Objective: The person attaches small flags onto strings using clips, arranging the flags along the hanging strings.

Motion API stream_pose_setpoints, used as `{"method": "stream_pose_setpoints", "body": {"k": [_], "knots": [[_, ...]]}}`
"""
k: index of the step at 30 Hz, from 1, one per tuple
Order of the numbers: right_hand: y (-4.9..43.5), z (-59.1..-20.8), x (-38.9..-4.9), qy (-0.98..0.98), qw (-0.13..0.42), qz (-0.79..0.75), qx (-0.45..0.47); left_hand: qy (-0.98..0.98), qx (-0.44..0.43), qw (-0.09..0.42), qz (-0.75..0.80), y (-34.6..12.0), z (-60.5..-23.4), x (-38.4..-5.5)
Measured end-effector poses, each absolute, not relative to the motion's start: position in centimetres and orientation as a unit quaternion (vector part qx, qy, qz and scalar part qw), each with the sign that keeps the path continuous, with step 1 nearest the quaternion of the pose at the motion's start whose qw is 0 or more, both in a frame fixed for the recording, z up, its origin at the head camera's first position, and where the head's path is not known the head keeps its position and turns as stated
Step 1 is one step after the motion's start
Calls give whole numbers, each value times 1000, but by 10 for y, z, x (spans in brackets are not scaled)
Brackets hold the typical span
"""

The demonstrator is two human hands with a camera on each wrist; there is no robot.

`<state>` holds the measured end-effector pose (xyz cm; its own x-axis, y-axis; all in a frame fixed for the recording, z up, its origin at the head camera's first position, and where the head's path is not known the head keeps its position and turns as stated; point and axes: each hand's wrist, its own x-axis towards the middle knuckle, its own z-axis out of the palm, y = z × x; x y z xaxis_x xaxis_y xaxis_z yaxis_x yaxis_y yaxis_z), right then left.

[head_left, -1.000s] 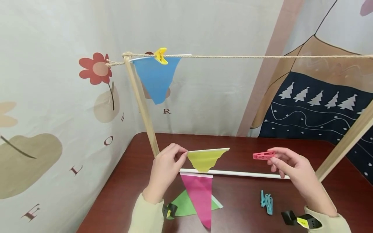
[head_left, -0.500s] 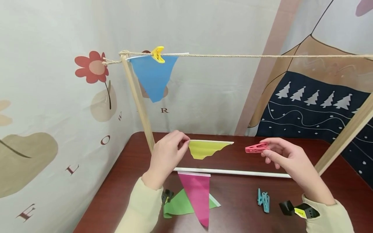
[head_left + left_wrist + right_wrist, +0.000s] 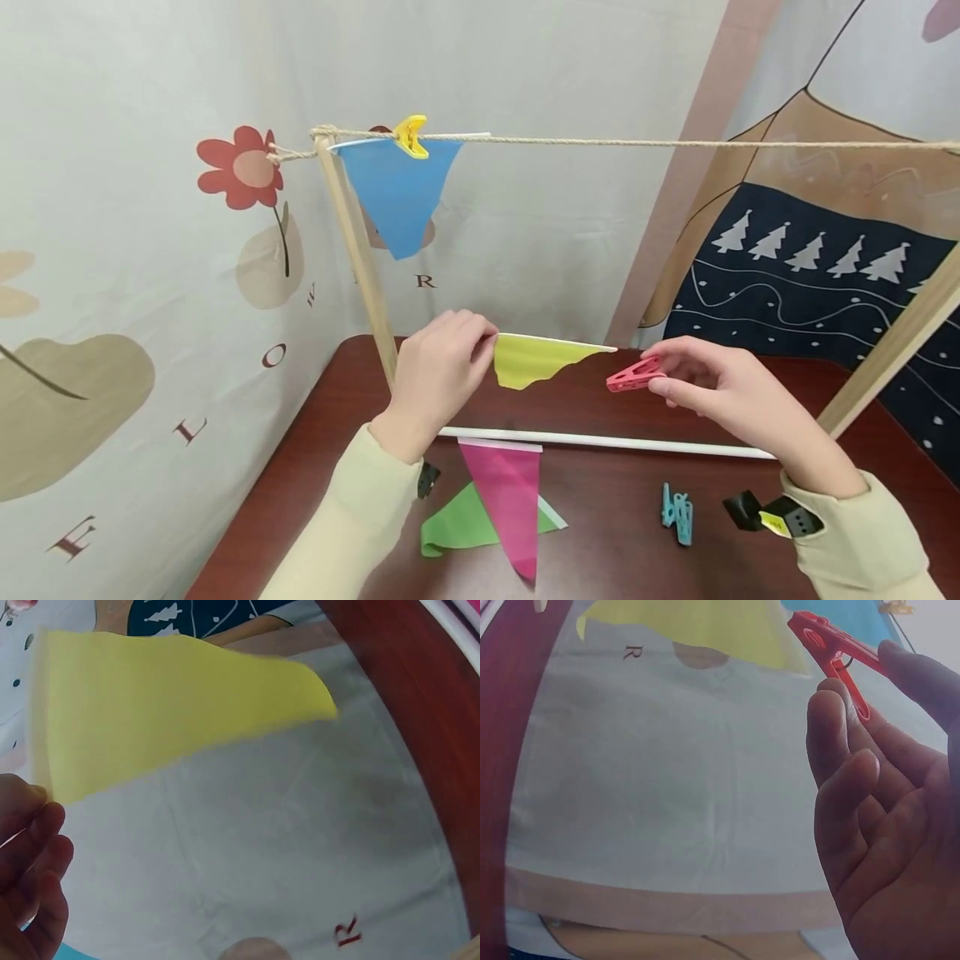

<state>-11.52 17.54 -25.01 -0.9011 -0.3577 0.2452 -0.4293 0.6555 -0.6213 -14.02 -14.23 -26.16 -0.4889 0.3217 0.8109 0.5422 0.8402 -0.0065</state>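
Observation:
My left hand (image 3: 442,371) pinches one corner of a yellow pennant (image 3: 528,360), also seen in the left wrist view as a yellow pennant (image 3: 165,705) stretching away from the fingertips. It hangs in the air by its white top edge, below the rope. To its right, my right hand (image 3: 723,387) holds a red clothespin (image 3: 633,375) between thumb and fingers, its nose toward the pennant's free corner. In the right wrist view the red clothespin (image 3: 829,649) overlaps the pennant's edge. A blue pennant (image 3: 401,196) hangs from the rope (image 3: 600,142), held by a yellow clothespin (image 3: 410,137).
Wooden posts (image 3: 360,250) carry the rope at left and right. A white rod (image 3: 615,441) crosses low between them. On the dark red table (image 3: 600,533) lie a pink pennant (image 3: 510,500) over a green pennant (image 3: 457,525), and teal clothespins (image 3: 678,515) at right.
My left hand has lifted the yellow pennant higher and slightly right. My right hand has brought the red clothespin up and left, closer to the pennant's free corner.

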Motion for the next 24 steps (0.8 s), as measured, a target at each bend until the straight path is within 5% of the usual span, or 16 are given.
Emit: {"method": "stream_pose_setpoints", "body": {"k": [14,24], "knots": [[165,-204,-118,-919,96,199,326,-825,-272,492,-47,-143,-228,-144],[150,-182,-117,-921,97,95,364,-825,-290,484,-32,-143,-210,-142]]}}
